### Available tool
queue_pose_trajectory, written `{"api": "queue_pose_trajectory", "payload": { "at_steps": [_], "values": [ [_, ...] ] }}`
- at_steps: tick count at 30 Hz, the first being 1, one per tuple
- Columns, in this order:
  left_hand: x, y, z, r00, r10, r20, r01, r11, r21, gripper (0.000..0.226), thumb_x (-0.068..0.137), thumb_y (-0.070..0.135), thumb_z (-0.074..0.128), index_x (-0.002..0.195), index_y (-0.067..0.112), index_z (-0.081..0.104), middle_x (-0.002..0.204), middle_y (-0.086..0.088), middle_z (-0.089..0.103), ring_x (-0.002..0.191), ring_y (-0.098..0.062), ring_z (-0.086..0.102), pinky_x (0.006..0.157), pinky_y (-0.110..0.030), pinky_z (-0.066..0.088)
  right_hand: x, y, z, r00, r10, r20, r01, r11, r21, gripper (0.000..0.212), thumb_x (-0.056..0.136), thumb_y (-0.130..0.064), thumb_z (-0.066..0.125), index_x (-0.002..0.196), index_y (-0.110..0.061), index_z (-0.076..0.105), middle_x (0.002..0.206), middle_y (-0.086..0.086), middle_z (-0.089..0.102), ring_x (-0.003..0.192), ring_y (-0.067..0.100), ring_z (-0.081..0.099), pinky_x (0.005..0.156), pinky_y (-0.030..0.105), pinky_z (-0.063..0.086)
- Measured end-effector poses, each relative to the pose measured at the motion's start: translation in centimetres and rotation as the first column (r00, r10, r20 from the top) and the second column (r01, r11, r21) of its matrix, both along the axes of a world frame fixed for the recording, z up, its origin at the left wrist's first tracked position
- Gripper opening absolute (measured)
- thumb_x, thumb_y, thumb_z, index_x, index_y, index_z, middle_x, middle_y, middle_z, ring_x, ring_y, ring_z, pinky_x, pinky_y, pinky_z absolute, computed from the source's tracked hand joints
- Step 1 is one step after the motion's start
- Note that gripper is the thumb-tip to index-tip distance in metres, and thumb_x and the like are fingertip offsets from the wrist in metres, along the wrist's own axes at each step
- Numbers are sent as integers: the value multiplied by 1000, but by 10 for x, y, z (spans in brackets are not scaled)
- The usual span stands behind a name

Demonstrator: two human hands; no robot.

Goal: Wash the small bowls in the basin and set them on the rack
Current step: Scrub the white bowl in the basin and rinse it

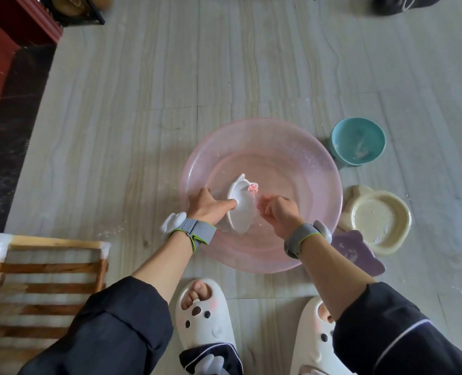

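Thumb of left hand [209, 208] pins white ceramic bowl [242, 212] on edge in round pink plastic basin [321, 169] so right hand [280, 211], fingers curled, can rub.

You're indoors at home, down at floor level: a pink plastic basin [251, 257] sits straight on pale, streaked floor tiles [197, 77]. Cartoon-face house slippers [205, 318] on your feet just below it, a wooden slatted rack [43, 288] to its left, dark red furniture [5, 50] far up-left.
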State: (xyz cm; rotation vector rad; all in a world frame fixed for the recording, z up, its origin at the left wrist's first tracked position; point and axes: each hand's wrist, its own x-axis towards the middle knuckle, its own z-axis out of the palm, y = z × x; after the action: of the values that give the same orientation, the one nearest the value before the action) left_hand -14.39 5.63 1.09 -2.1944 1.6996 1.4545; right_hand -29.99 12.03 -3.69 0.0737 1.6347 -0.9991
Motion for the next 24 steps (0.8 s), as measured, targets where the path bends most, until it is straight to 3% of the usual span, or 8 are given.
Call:
{"api": "queue_pose_trajectory", "payload": {
  "at_steps": [3,8,11,13,16,18,21,24],
  "values": [
    [0,2,0,1000,-10,-1,10,1000,8,71,55,42,70,120,16,55,117,-1,58,97,-23,58,76,-28,48,-12,9,-13,932,222,-286,-153,957,245,15,84,-2,46,70,-7,51,69,8,45,70,25,40,56,28,31],
    [-3,4,2,1000,-7,21,6,1000,6,75,48,44,67,117,18,56,119,-4,57,97,-25,61,80,-31,53,-13,16,-19,879,304,-368,-159,913,375,50,95,-19,53,136,5,39,139,24,41,127,36,45,104,37,40],
    [-2,4,2,1000,-5,20,5,1000,13,71,48,45,66,114,20,55,118,-4,58,96,-25,62,82,-33,54,-6,11,-14,910,300,-287,-213,931,296,27,91,-32,47,101,-10,59,108,18,56,96,31,57,84,35,50],
    [-2,4,2,1000,-5,21,4,1000,8,69,49,45,66,112,20,57,117,-4,60,95,-25,62,80,-31,53,2,4,1,992,96,-77,-83,984,155,24,90,-4,39,85,-8,62,87,15,55,73,27,55,61,27,50],
    [-2,4,1,1000,-7,24,7,1000,9,75,51,46,67,120,19,55,121,-4,58,98,-25,61,80,-30,51,10,-4,16,970,-57,236,79,993,-88,56,76,23,19,98,5,67,89,15,69,85,27,68,87,32,55],
    [-1,3,0,1000,-11,22,11,1000,13,76,56,44,69,125,19,52,123,-4,57,99,-25,60,79,-30,49,13,-8,15,976,-17,215,43,992,-119,53,76,20,21,92,-1,68,86,13,71,83,27,69,84,32,55],
    [0,2,-1,999,-27,23,27,1000,13,71,67,40,71,132,17,52,120,-1,53,98,-24,54,80,-28,45,9,-7,2,967,201,-155,-198,980,35,12,74,-14,53,76,-20,63,78,7,60,73,25,57,69,33,49],
    [-1,2,4,999,6,-51,-2,997,77,62,57,51,63,116,33,64,121,2,62,105,-27,61,87,-41,57,13,2,-9,908,376,-187,-357,925,131,53,74,-48,73,115,-27,48,104,1,59,91,21,61,71,33,52]
  ]
}}
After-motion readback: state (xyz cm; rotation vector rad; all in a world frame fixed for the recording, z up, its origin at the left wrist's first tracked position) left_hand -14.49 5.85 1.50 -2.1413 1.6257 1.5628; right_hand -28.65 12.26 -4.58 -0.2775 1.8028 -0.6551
